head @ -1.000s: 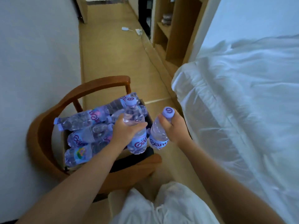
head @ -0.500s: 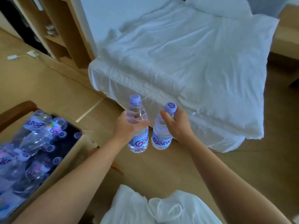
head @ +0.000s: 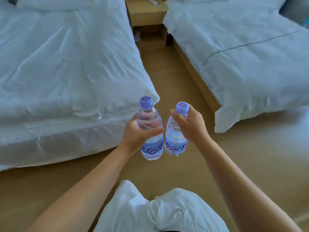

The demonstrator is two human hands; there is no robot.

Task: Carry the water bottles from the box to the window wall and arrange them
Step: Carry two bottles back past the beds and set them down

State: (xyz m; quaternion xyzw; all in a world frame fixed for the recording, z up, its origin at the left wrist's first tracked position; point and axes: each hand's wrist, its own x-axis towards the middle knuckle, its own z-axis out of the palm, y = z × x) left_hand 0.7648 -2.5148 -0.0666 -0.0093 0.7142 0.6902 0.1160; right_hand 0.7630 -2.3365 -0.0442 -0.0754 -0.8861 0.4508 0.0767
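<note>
I'm holding two clear plastic water bottles w/ lilac caps, one per hand, both upright over the tan wood floor (head: pixel 175 77). My left hand (head: pixel 136 133) is wrapping round the upper body of the left clear bottle (head: pixel 151 129), fingers curling behind it & thumb lying across the front just above the purple-lettered label; cap & shoulder are sticking up above my grip, label & base hanging below it. My right hand (head: pixel 190 126) is gripping the right clear bottle (head: pixel 176 131) higher up, at neck & shoulder, thumb pointing up-left beside the lilac cap, fingers closing round the far side; most of the body & label are hanging below the hand. The two bottles are just beside each other, lower halves nearly touching, caps leaning slightly apart. Both are in front of my white drawstring trousers (head: pixel 158 211). The white-sheeted bed on the left (head: pixel 63 64) & the white-sheeted bed on the right (head: pixel 242 52) are flanking the aisle, w/ a light wooden nightstand (head: pixel 145 14) btwn them at the far end.
</note>
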